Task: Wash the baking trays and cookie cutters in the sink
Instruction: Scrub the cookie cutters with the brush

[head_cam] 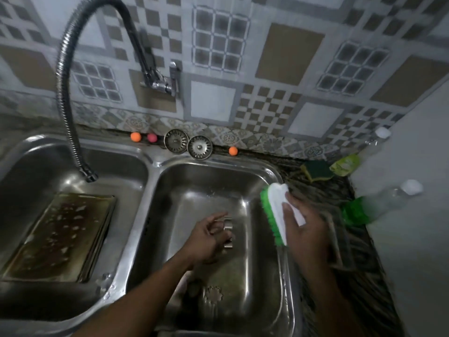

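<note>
Double-bowl steel sink, head view, dim and partly motion-blurred. Left bowl: baking trays stacked flat on the bottom, top tray browned and flecked with suds. The flexible faucet hose ends just above the trays' far edge. Right bowl: left hand low over the bowl floor, fingers curled around a small metal cookie cutter. The view is blurred here, so it may be one ring or two held together. A flower-shaped cookie cutter lies loose on the bowl floor nearer the camera, apart from the hand. Right hand sits over the right rim of this bowl, fingers wrapped over the white back of a scrub brush and gripping it. The green bristles face left toward the basin. Back ledge: two sink strainers leaning against the tiled wall, side by side. Counter to the right: green sponge near the wall, and a clear bottle with green liquid lying tilted beside the right hand.
</note>
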A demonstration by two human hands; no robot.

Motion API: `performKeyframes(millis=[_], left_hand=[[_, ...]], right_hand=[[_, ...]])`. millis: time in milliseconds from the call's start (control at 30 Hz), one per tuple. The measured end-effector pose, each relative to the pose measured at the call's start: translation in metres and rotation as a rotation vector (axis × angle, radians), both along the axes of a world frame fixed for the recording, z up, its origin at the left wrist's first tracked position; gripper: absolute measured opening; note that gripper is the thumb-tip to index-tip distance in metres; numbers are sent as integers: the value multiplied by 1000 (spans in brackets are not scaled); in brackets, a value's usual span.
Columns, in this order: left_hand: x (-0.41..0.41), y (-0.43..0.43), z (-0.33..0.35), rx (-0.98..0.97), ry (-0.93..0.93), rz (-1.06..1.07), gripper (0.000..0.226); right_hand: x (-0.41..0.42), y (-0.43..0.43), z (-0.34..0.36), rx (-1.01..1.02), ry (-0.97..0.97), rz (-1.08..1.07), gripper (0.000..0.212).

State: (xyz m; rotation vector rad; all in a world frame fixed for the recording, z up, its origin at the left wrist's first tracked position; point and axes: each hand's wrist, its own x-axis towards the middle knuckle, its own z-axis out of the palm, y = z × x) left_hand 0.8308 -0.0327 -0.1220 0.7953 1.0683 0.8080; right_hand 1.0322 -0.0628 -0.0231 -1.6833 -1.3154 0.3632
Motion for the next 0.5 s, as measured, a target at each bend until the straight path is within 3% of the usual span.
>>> performKeyframes(millis=[167,333,433,500], left_hand=[[-17,6,33,127,-41,16,46],[-30,2,53,457,233,-98,40],[-33,2,62,420,142,-13,39],[-35,5,65,277,-28,93,41]], right_hand=[[-54,4,-3,-68,-109,266,23],[-77,15,10,-85,-188,241,24],[-75,27,16,-114,-120,202,23],[-75,24,19,-152,-48,244,18]])
